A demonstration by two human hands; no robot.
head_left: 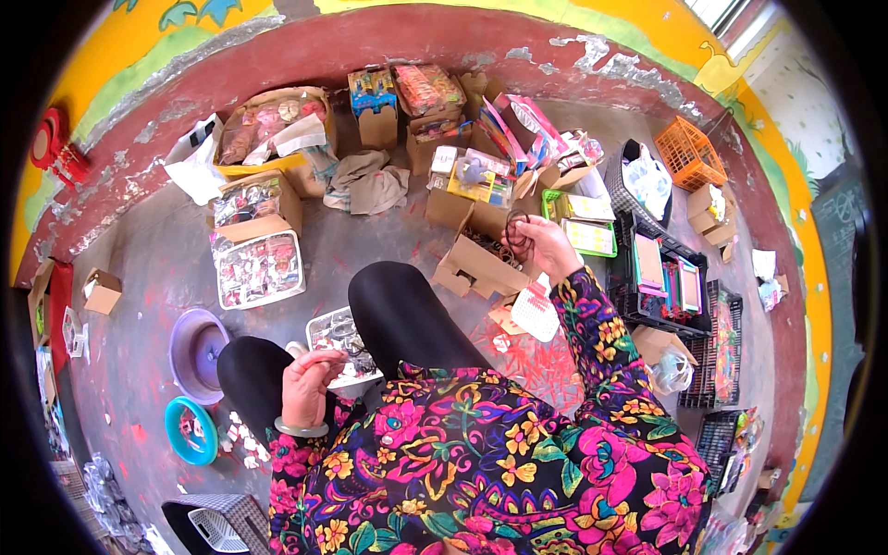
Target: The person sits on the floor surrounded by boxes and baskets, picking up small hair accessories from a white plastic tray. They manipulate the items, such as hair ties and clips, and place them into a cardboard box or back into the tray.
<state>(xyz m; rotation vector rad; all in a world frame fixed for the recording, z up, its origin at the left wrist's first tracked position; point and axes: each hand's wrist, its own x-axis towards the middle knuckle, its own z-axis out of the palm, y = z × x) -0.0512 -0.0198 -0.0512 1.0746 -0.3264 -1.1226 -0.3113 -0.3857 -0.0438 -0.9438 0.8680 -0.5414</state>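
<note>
My right hand is raised over an open cardboard box. Its fingers are closed on a few thin dark loops, which look like elastic hair ties. More dark loops seem to lie inside that box. My left hand, with a bangle at the wrist, is held in front of my left knee. Its fingertips are pinched together, and whatever they hold is too small to tell. Close by this hand is a white basket of small packed items, partly hidden by my knee and hand.
A white tray of packets stands ahead to the left. Purple and teal basins sit at my left. A white perforated basket and scattered red strips lie at right, near black crates. Filled boxes line the wall.
</note>
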